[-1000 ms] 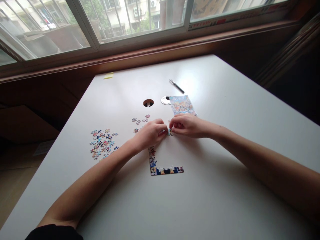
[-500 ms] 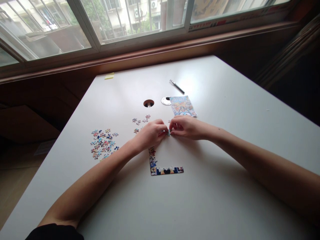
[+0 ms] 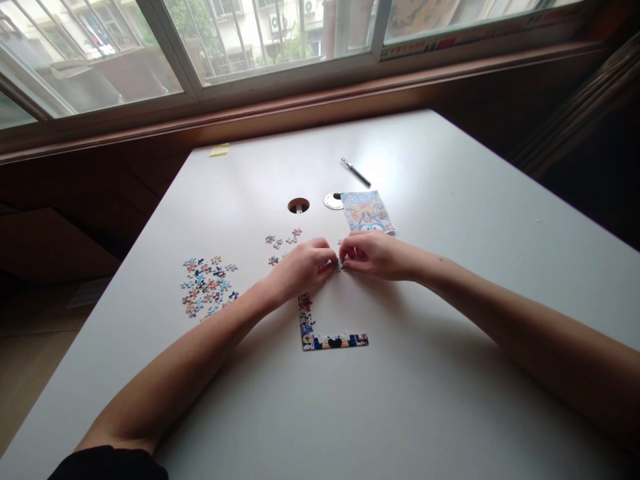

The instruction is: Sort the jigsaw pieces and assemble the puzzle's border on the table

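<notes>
Pinching small puzzle piece | left hand grip closed; right hand grip closed on it

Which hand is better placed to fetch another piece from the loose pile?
Left, probably. The left hand lies on the same side as the loose pile; the right hand would have to cross over it. Both hands' fingers now pinch a small puzzle piece.

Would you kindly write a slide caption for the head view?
Both hands, left and right, pinch a puzzle piece above an L-shaped border on a white table.
</notes>
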### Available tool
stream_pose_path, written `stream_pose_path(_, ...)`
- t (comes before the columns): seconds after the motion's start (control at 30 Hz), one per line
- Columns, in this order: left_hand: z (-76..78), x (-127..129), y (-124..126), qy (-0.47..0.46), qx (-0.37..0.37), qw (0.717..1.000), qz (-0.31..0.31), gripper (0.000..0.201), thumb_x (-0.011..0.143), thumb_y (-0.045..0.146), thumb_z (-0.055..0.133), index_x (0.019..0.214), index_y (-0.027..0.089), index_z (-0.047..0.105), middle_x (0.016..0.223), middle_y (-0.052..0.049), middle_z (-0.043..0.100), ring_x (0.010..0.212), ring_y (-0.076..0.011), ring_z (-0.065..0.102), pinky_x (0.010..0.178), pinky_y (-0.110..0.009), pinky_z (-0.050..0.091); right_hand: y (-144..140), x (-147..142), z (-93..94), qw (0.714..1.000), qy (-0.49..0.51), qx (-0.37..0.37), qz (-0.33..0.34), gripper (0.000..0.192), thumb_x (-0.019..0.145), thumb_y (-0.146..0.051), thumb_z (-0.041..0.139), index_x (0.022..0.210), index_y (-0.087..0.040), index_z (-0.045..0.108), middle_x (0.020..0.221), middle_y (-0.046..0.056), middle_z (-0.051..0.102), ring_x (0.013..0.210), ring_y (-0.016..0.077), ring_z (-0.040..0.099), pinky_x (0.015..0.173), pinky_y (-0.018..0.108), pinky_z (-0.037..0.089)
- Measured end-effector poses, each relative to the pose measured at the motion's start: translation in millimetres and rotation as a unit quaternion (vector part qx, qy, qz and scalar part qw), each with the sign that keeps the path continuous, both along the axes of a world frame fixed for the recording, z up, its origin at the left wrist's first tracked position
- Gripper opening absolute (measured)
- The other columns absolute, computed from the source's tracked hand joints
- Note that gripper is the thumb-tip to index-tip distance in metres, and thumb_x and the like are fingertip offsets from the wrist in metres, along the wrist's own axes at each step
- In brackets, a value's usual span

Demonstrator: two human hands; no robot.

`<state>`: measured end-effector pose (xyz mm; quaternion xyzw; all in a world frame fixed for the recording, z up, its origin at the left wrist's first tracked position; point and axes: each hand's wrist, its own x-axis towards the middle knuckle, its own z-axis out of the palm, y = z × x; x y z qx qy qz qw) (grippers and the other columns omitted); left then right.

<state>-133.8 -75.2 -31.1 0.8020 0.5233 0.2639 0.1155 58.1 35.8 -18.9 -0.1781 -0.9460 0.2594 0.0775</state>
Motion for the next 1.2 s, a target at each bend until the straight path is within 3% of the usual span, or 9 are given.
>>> stream_pose_path(0.37,0.4,1.3,-0.4,0.003,0.005,1.0,-0.004,0.015,0.093,0.016,0.061,0.089,0.017,0.075,0.092,-0.007,0.067,0.077,-0.0142,0.062,0.072,-0.028,0.05,-0.9,0.3,1.0,1.0,0.01,0.004,0.003,0.013,0.085,-0.024,0.065,0.092,-0.019,0.074,0.084,0.005,0.068,0.076,0.0172,0.06,0.071,0.028,0.042)
stream_pose_path(0.57,34.2,-20.7,-0.1,0.03,-0.036,0.999,-0.01,0.015,0.091,0.015,0.06,0.086,0.017,0.073,0.081,-0.003,0.068,0.07,-0.0128,0.06,0.068,-0.026,0.048,-2.3,1.1,2.2,1.0,0.001,0.018,0.008,0.011,0.085,-0.025,0.065,0.091,-0.02,0.073,0.084,0.004,0.067,0.077,0.0171,0.058,0.071,0.029,0.042)
stream_pose_path(0.7,47.9,-43.0,-17.5,0.109,-0.048,0.993,0.007,0.016,0.095,0.023,0.057,0.088,0.019,0.071,0.086,-0.003,0.069,0.085,-0.0179,0.063,0.081,-0.033,0.05,-2.6,0.6,1.7,1.0,0.005,0.014,0.008,0.011,0.086,-0.024,0.063,0.092,-0.02,0.072,0.081,0.003,0.067,0.074,0.0157,0.057,0.067,0.029,0.041)
stream_pose_path(0.83,31.5,-43.3,-59.6,0.143,-0.005,0.988,0.056,0.027,0.094,0.041,0.059,0.109,0.019,0.065,0.114,-0.01,0.067,0.111,-0.0275,0.057,0.097,-0.045,0.048,-2.0,1.4,2.6,1.0,-0.001,0.016,0.008,0.014,0.088,-0.026,0.061,0.095,-0.019,0.072,0.083,0.004,0.067,0.074,0.0157,0.057,0.067,0.029,0.042)
stream_pose_path(0.97,11.4,-33.5,-94.5,0.144,-0.001,0.987,0.07,0.079,0.082,0.065,0.065,0.14,0.015,0.046,0.148,-0.017,0.048,0.138,-0.0367,0.038,0.115,-0.055,0.036,-1.5,2.9,3.4,1.0,-0.019,0.005,0.012,0.018,0.085,-0.032,0.066,0.098,-0.02,0.07,0.091,0.005,0.065,0.075,0.016,0.058,0.068,0.03,0.044)
stream_pose_path(1.07,5.7,-30.4,-100.9,0.161,-0.026,0.985,0.048,0.095,0.077,0.077,0.062,0.145,0.014,0.041,0.157,-0.018,0.037,0.146,-0.0383,0.028,0.121,-0.055,0.028,-1.6,3.6,3.2,1.0,-0.021,0.007,0.01,0.017,0.084,-0.031,0.068,0.097,-0.02,0.071,0.095,0.006,0.065,0.079,0.0167,0.059,0.071,0.031,0.045)
stream_pose_path(1.2,6.7,-31.0,-97.9,0.163,-0.048,0.985,0.038,0.095,0.075,0.083,0.058,0.141,0.015,0.045,0.156,-0.016,0.04,0.147,-0.0378,0.028,0.122,-0.055,0.026,-1.2,4.5,1.9,1.0,-0.021,-0.006,0.01,0.015,0.084,-0.031,0.067,0.094,-0.021,0.072,0.094,0.005,0.064,0.077,0.0159,0.059,0.071,0.031,0.045)
